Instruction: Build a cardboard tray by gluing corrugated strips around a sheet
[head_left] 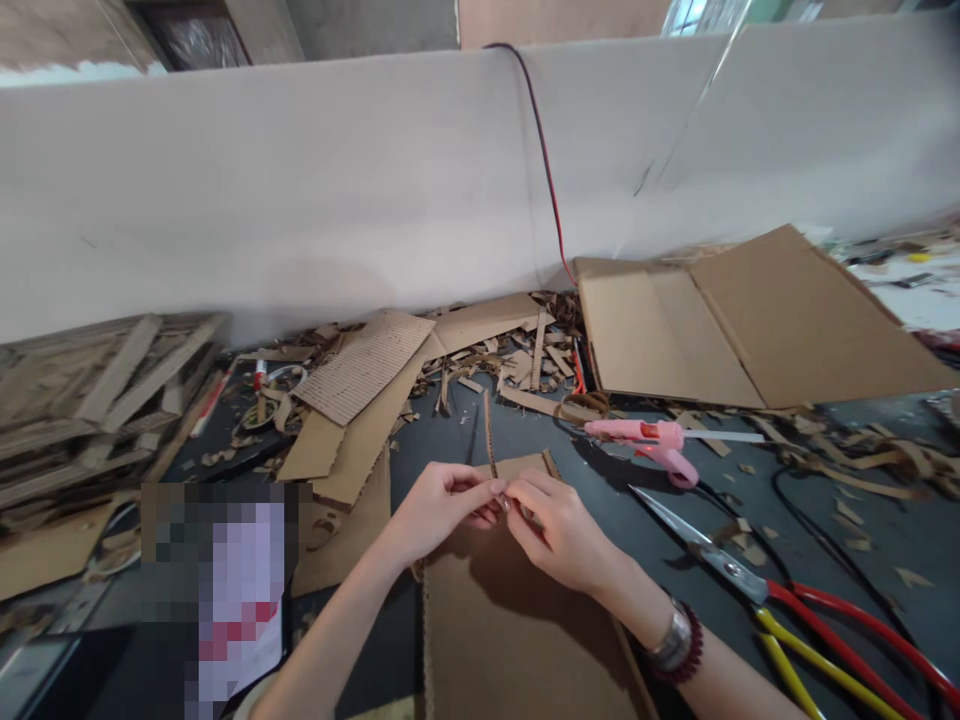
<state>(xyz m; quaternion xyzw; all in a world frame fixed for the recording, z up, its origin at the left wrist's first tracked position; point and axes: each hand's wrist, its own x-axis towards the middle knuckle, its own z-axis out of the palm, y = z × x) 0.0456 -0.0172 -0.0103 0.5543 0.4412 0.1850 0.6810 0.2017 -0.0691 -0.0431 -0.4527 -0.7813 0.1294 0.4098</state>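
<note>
My left hand (442, 503) and my right hand (559, 530) meet at the middle of the table, fingers pinched together on a thin upright cardboard strip (489, 430). The strip rises from between the fingertips. Both hands hover over a large flat cardboard sheet (495, 630) lying on the dark table (825, 560). A watch and a bead bracelet sit on my right wrist.
A pink glue gun (652, 440) lies right of my hands, scissors with red and yellow handles (765, 590) further right. Flattened cardboard box (750, 320) at back right, scraps and corrugated pieces (367, 365) at back, stacked cardboard (82, 400) at left, white wall panel (300, 180) behind.
</note>
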